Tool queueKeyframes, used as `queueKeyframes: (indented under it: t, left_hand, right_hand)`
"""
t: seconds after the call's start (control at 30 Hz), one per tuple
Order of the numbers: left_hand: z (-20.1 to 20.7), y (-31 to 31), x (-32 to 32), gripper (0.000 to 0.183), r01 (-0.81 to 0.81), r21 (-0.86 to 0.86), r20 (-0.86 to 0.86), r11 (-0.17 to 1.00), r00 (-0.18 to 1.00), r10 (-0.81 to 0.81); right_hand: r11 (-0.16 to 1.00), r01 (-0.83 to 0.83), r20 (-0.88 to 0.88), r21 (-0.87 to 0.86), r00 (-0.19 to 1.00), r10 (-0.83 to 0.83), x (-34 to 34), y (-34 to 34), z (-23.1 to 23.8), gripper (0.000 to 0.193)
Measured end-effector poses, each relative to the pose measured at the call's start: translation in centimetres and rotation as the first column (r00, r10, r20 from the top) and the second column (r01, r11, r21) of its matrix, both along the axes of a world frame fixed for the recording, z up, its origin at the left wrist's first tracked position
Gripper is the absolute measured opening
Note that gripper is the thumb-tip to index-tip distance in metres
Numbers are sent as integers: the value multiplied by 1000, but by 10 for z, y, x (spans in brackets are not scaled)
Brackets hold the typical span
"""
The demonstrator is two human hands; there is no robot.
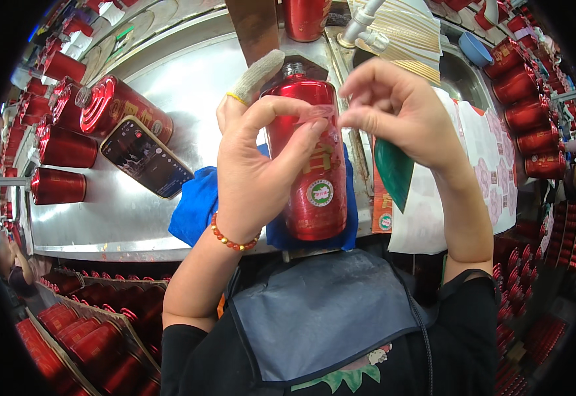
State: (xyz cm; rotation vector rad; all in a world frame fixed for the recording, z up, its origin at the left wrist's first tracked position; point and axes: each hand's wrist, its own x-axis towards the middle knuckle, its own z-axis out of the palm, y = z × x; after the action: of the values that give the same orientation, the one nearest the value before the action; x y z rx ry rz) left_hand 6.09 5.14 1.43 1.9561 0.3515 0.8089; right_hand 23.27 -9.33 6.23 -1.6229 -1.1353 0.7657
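Note:
My left hand (255, 148) pinches a small translucent pinkish film (315, 113) between thumb and index finger, over a shiny red bottle (317, 198). One finger wears a knit finger cover (256, 78). The bottle lies with its uncapped metal neck away from me and has a round white and green sticker (320, 193) low on its front. To the right of the film, my right hand (397, 109) has curled fingers, with thumb and index apart. A green pointed scraper (394, 173) sticks out below its palm; the fingers round it are hidden. Blue cloth (195, 206) lies under the bottle.
A phone (146, 157) leans against red bottles (119, 112) at left. White printed sheets (426, 221) and an orange-red label (381, 211) lie at right. Behind are a faucet (366, 30), a sink and a blue bowl (474, 49). Crated red bottles (83, 336) stand below left.

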Motion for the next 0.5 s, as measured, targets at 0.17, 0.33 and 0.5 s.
queueKeyframes:
  t: [0.17,0.33,0.5]
  left_hand:
    - [6,1,-3,15,81,-197,31,977,997,-76]
    - [7,3,-2,13,131,-317,76,939,991,-113]
    - [9,7,-2,13,158,-369,43,916,987,-153]
  right_hand:
    - [994,-72,154,78,986,60,-16,-6,-7,27]
    - [988,-50,265,145,964,10,-20,-2,-12,21]
    - [997,-8,254,75,967,-11,-23,-2,-5,14]
